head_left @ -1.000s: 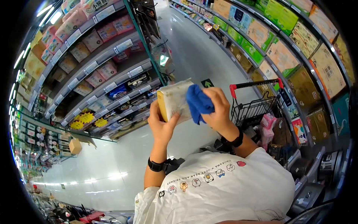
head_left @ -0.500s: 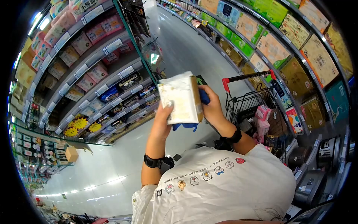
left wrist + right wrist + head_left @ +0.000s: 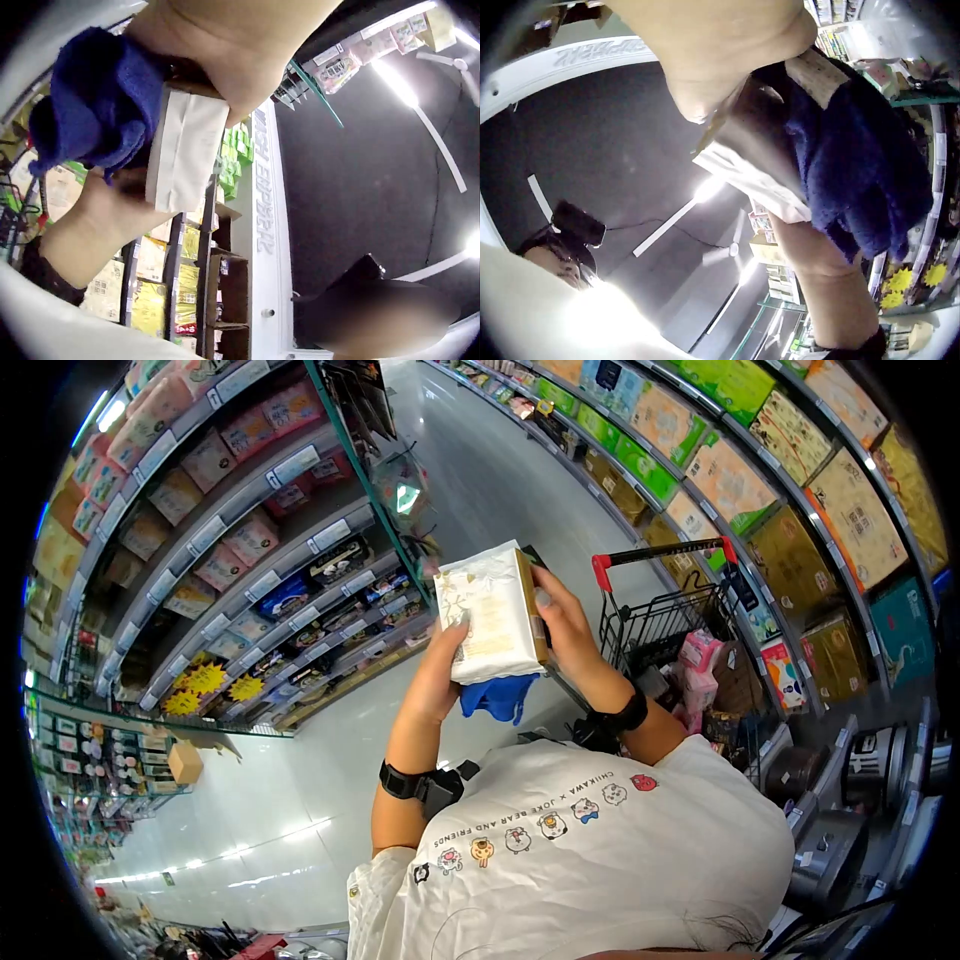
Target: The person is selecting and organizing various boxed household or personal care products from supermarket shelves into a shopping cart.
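Observation:
A white soft pack of tissues (image 3: 490, 610) with a gold-brown side is held up in front of the chest. My left hand (image 3: 438, 672) grips its left edge, the thumb lying on the printed face. On the opposite side my right hand (image 3: 568, 628) holds the pack, thumb along the brown edge and fingers hidden behind. A blue cloth (image 3: 495, 700) hangs below the pack's lower edge in the head view. Both wrist views show this fluffy cloth (image 3: 97, 105) bunched up against the pack's back, between the hands.
Right of the hands stands a black shopping cart with a red-ended handle (image 3: 665, 557), holding pink packs (image 3: 700, 665). Shelves of paper packs (image 3: 715, 470) line the right, and more shelves (image 3: 240, 510) rise on the left. Dark pots (image 3: 835, 850) sit at the lower right.
The pack has turned so its broad white face shows. The blue cloth, earlier in my right hand in front of the pack's right part, has gone behind it, and my right hand now holds the pack's right side.

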{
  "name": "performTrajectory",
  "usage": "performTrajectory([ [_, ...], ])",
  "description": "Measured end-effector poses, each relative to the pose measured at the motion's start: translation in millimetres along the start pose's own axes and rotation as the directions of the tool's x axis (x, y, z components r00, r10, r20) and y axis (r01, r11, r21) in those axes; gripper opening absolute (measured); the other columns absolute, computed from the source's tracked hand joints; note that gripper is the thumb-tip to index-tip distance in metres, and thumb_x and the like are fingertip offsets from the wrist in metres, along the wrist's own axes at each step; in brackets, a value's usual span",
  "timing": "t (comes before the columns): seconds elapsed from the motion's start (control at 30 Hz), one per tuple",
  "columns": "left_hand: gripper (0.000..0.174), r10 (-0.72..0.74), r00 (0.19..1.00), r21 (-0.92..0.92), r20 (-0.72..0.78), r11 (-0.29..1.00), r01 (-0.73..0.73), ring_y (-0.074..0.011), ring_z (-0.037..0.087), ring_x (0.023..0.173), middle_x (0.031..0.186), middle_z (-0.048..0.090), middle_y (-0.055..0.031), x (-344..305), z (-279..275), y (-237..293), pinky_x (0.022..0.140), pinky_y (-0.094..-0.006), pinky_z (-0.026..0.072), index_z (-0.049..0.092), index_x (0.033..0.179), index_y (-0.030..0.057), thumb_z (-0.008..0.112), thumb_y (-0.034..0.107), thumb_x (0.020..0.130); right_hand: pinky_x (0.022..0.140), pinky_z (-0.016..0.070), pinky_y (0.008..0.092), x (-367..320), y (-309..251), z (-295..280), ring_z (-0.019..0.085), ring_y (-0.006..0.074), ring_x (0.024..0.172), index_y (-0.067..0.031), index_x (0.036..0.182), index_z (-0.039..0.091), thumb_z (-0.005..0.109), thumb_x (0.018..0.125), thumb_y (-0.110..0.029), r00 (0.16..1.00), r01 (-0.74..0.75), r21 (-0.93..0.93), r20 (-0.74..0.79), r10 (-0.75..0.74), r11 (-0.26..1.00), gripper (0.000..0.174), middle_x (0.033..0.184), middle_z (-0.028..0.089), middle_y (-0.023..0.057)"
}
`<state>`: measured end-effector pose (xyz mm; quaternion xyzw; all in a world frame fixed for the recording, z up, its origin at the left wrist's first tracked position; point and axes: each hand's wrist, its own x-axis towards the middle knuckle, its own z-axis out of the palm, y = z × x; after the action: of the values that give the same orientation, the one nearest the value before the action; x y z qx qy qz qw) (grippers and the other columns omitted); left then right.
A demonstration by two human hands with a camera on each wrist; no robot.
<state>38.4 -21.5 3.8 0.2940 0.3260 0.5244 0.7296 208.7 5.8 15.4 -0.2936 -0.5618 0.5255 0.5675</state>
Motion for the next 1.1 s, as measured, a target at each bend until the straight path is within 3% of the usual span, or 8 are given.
performTrajectory([
  [0.1, 0.050, 0.151, 0.988, 0.216, -0.003, 0.965, -0.147, -0.0183, 0.042, 0.113, 0.124, 0.043, -0.0131, 7, -4, -8, 0.096, -0.0299, 0.0327, 0.029, 0.130, -0.0012, 0.045, 0.026, 0.090, 0.096, 0.0333, 0.0282, -2, 6, 1, 0.043, 0.0180, 0.112, 0.0026, 0.132, 0.029, 0.054, 0.088, -0.032, 0.989, -0.142, 0.133, 0.056, 0.136, 0.981, 0.062, 0.121, 0.045, 0.0135],
  [0.23, 0.044, 0.350, 0.935, 0.532, 0.055, 0.783, -0.324, -0.0186, 0.044, 0.106, 0.116, 0.045, -0.0142, 11, -7, -12, 0.093, -0.0292, 0.0338, 0.030, 0.124, -0.0023, 0.044, 0.024, 0.091, 0.098, 0.0315, 0.0297, -6, 7, 7, 0.037, 0.0194, 0.119, 0.0012, 0.136, 0.018, 0.054, 0.087, -0.032, 0.996, -0.084, 0.123, 0.050, 0.078, 0.989, 0.069, 0.127, 0.038, 0.0144],
  [0.43, 0.043, 0.396, 0.916, 0.617, -0.060, 0.737, -0.277, -0.0184, 0.050, 0.093, 0.104, 0.052, -0.0139, 14, -10, -13, 0.082, -0.0302, 0.0416, 0.036, 0.119, -0.0025, 0.054, 0.018, 0.085, 0.102, 0.0262, 0.0328, -8, 6, 3, 0.030, 0.0215, 0.125, -0.0029, 0.140, 0.006, 0.063, 0.073, -0.018, 0.983, -0.081, 0.144, 0.174, 0.055, 0.986, 0.089, 0.134, 0.030, 0.0126],
  [0.53, 0.046, 0.565, 0.825, 0.855, -0.019, 0.437, -0.279, -0.0170, 0.051, 0.086, 0.097, 0.053, -0.0129, 16, -12, -3, 0.076, -0.0288, 0.0439, 0.041, 0.115, -0.0013, 0.063, 0.018, 0.078, 0.104, 0.0234, 0.0321, -7, 6, 2, 0.027, 0.0207, 0.128, -0.0063, 0.142, 0.004, 0.063, 0.065, -0.009, 0.983, -0.060, 0.019, 0.177, 0.056, 0.998, 0.097, 0.137, 0.027, 0.0107],
  [0.67, 0.050, 0.663, 0.747, 0.784, -0.054, 0.492, -0.380, -0.0157, 0.050, 0.083, 0.096, 0.052, -0.0108, 14, -10, 3, 0.073, -0.0274, 0.0438, 0.045, 0.113, 0.0005, 0.068, 0.011, 0.071, 0.105, 0.0200, 0.0322, -3, -2, 6, 0.023, 0.0202, 0.130, -0.0086, 0.142, 0.002, 0.066, 0.063, -0.010, 0.979, 0.020, -0.070, 0.205, -0.005, 0.997, 0.102, 0.139, 0.023, 0.0095],
  [0.8, 0.048, 0.632, 0.763, 0.670, -0.134, 0.625, -0.400, -0.0141, 0.048, 0.085, 0.094, 0.049, -0.0066, 17, -15, 5, 0.076, -0.0256, 0.0414, 0.045, 0.114, 0.0015, 0.067, 0.010, 0.072, 0.106, 0.0157, 0.0335, -6, -16, 10, 0.016, 0.0197, 0.132, -0.0096, 0.142, -0.004, 0.072, 0.062, -0.013, 0.948, -0.022, 0.040, 0.320, 0.008, 0.999, 0.110, 0.143, 0.013, 0.0087],
  [0.9, 0.045, 0.642, 0.754, 0.656, -0.140, 0.630, -0.415, -0.0135, 0.047, 0.086, 0.094, 0.049, -0.0060, 16, -12, 2, 0.078, -0.0252, 0.0403, 0.046, 0.114, 0.0019, 0.066, 0.009, 0.075, 0.107, 0.0141, 0.0341, -5, -8, 9, 0.014, 0.0203, 0.133, -0.0105, 0.142, -0.008, 0.078, 0.060, -0.019, 0.934, 0.052, 0.066, 0.350, -0.072, 0.996, 0.118, 0.145, 0.009, 0.0079],
  [1.1, 0.040, 0.635, 0.768, 0.728, -0.088, 0.567, -0.385, -0.0154, 0.048, 0.091, 0.099, 0.050, -0.0080, 17, -13, -6, 0.082, -0.0275, 0.0402, 0.046, 0.115, 0.0020, 0.062, 0.010, 0.078, 0.107, 0.0170, 0.0339, -4, -4, 9, 0.017, 0.0215, 0.132, -0.0119, 0.143, -0.003, 0.081, 0.058, -0.018, 0.959, -0.060, 0.050, 0.282, 0.044, 0.997, 0.120, 0.143, 0.015, 0.0079],
])
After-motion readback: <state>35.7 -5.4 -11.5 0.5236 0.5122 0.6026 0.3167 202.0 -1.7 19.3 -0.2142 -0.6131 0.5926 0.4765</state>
